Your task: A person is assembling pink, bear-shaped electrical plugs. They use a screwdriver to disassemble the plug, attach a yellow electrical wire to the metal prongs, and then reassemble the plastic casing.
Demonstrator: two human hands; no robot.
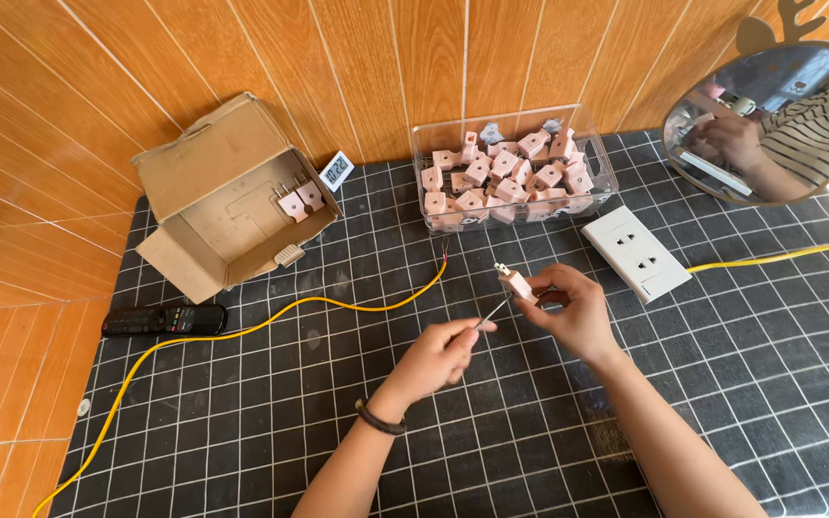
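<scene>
My right hand [568, 309] pinches a small pink plug [513, 281] with metal prongs, held above the dark checked mat. My left hand [441, 357] grips a thin metal tool [494, 311], a slim screwdriver by the look of it, whose tip points up at the underside of the plug. A dark band sits on my left wrist. Both hands hover near the middle of the mat, close together.
A clear plastic box [599, 156] full of pink plugs stands at the back. A tipped cardboard box [213, 192] holds two more. A white wall socket [637, 252], a yellow cable [338, 305], a black remote [163, 319], a small digital clock [337, 170] and a round mirror [769, 125] lie around.
</scene>
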